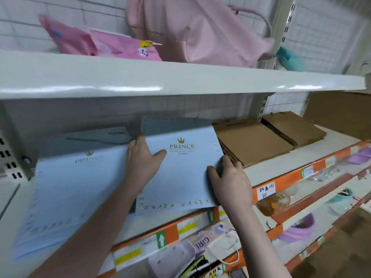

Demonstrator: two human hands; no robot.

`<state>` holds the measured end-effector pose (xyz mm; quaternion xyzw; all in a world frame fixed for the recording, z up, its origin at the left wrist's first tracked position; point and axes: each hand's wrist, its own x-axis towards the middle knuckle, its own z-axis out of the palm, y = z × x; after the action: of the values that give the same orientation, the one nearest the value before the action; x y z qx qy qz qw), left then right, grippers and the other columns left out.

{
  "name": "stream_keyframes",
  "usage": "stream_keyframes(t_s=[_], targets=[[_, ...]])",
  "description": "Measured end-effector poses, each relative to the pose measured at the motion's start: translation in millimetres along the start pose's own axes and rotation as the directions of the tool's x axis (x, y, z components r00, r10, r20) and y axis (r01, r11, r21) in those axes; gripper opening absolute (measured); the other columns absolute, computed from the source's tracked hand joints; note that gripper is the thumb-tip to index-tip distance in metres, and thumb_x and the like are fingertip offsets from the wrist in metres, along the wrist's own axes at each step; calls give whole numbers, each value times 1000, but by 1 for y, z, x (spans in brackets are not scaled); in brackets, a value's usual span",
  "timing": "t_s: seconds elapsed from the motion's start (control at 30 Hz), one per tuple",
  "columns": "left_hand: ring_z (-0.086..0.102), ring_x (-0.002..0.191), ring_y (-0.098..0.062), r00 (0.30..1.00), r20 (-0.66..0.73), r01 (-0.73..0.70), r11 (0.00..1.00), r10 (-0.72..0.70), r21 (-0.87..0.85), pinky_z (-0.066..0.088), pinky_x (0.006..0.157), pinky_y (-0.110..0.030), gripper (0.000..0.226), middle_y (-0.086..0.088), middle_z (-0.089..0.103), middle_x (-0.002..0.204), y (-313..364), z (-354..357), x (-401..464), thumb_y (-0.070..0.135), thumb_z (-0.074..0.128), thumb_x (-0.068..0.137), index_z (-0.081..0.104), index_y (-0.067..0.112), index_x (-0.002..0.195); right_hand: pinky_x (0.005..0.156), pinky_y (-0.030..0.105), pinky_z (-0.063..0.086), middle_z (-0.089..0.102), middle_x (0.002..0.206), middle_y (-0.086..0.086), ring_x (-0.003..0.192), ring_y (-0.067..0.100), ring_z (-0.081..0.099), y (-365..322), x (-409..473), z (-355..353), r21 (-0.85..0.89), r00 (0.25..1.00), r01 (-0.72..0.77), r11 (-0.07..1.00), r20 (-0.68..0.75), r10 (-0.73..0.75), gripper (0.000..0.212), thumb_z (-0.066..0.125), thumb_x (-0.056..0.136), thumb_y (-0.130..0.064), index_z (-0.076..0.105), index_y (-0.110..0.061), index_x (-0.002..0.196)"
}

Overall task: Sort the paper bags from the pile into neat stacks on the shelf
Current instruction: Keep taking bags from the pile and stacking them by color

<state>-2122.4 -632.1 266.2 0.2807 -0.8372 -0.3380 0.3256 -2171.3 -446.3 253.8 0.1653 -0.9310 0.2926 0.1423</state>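
A light blue paper bag marked PRINCE [180, 177] lies flat on the middle shelf [267, 167], its front edge overhanging. My left hand [143, 159] lies flat on the bag's upper left part, fingers reaching its far edge. At the bag's right edge my right hand [228, 177] grips it, thumb on top and fingers curled under the side. A larger blue PRINCE bag stack [76, 189] lies to the left, partly under the held bag. Brown paper bags [253, 143] sit stacked to the right.
The upper shelf [180, 77] holds pink bags [112, 45] and a large pale pink bag [200, 31]. A second brown stack [293, 127] lies further right. Lower shelves with orange price strips [281, 183] hold assorted bags and purple items.
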Motion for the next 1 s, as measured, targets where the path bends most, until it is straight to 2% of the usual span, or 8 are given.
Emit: stream_keyframes(t_s=[0.1, 0.27, 0.4, 0.47, 0.67, 0.8, 0.9, 1.0], targets=[[51, 106, -36, 1000, -10, 15, 1000, -14, 14, 43, 85, -39, 44, -20, 55, 111, 3, 13, 21, 27, 67, 80, 52, -1, 110, 77, 36, 41, 51, 106, 13, 98, 35, 53, 3, 31, 10, -1, 1000, 0, 1000, 30, 0, 32, 46, 93, -36, 50, -8, 110], [49, 108, -35, 998, -16, 65, 998, -65, 14, 44, 88, -41, 62, -17, 53, 117, 4, 34, 38, 37, 61, 75, 44, 3, 124, 85, 36, 40, 53, 107, 15, 101, 32, 49, 11, 74, 27, -9, 996, 62, 998, 68, -61, 35, 46, 93, -35, 52, -5, 109], [48, 96, -31, 992, -31, 120, 993, -119, 17, 36, 73, -33, 34, -11, 48, 102, -1, 53, 37, 21, 63, 81, 46, 4, 105, 89, 36, 35, 53, 110, 15, 105, 31, 46, 22, 98, 38, -42, 986, 136, 990, 106, -131, 37, 45, 94, -36, 52, -4, 112], [46, 93, -27, 987, -35, 159, 987, -157, 40, 33, 72, -31, 31, -8, 45, 100, -3, 62, 35, 19, 61, 81, 46, 5, 105, 91, 36, 32, 54, 112, 15, 106, 31, 45, 29, 105, 45, -68, 977, 176, 982, 133, -166, 39, 44, 94, -37, 52, -5, 115], [48, 99, -26, 980, -58, 197, 969, -191, 151, 34, 73, -30, 49, -14, 47, 117, -3, 82, 31, 22, 60, 82, 42, -5, 119, 84, 37, 35, 52, 110, 14, 102, 31, 45, 50, 112, 63, -56, 972, 203, 978, 136, -194, 42, 43, 93, -38, 53, -5, 117], [46, 92, -25, 984, -50, 180, 952, -174, 249, 34, 73, -29, 42, -16, 46, 123, -5, 89, 30, 28, 61, 87, 43, -2, 110, 81, 34, 39, 51, 108, 10, 98, 24, 47, 56, 113, 68, -14, 954, 256, 967, 166, -250, 39, 35, 95, -36, 49, -8, 118], [51, 105, -34, 983, -16, 179, 919, -185, 351, 41, 82, -35, 39, -21, 39, 137, -8, 90, 30, 37, 55, 90, 45, 1, 103, 73, 31, 44, 53, 107, 11, 92, 23, 53, 56, 114, 67, 5, 938, 294, 956, 188, -290, 38, 32, 97, -36, 47, -7, 117], [47, 118, -38, 976, 8, 190, 873, -217, 450, 45, 89, -40, 58, -20, 32, 146, -10, 92, 31, 45, 47, 92, 42, -3, 124, 69, 30, 46, 55, 107, 12, 92, 24, 56, 57, 116, 68, -53, 928, 332, 942, 200, -315, 41, 30, 98, -39, 48, -6, 115]])
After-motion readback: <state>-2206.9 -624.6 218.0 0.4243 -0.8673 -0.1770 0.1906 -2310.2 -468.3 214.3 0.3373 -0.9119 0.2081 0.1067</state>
